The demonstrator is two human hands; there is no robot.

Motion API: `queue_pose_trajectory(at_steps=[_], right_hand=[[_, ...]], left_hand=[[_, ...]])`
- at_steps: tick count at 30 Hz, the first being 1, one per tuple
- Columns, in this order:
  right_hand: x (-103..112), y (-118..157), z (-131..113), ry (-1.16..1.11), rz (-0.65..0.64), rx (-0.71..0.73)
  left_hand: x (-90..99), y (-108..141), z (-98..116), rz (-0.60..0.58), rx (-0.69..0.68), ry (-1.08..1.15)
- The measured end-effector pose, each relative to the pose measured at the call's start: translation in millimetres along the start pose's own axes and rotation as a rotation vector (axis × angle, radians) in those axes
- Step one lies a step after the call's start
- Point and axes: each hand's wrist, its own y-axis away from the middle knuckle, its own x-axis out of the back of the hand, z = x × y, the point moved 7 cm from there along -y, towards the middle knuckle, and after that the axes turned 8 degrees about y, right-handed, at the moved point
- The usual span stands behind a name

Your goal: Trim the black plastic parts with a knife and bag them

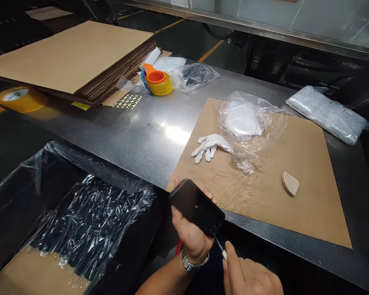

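A black rectangular part (197, 207) with a small hole in its face lies tilted in my left hand (189, 235), whose fingers wrap round its sides. A metal watch is on that wrist. My right hand (249, 272) pinches a thin tool with a pale handle (224, 254), its fine tip at the lower right end of the black part. Both hands are in front of the table's near edge. Beyond them, a white glove (210, 145) and a clear plastic bag with white material (242, 121) rest on a cardboard sheet (301, 221).
A tan block (290, 183) sits on the cardboard's right side. Stacked cardboard (80, 57), a tape dispenser (158, 82), a sticker sheet (127, 101) and a wrapped bundle (329, 112) are farther back. At lower left, a plastic-lined box (49, 149) holds several wrapped black items (89, 221).
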Motion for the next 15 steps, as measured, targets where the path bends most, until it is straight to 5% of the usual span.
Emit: queue_pose_trajectory(at_steps=[15], right_hand=[[-7.7,5.4,-6.9,0.056,-0.019,0.088]], left_hand=[[2.3,1.4,7.0,-0.097,-0.131,0.006]])
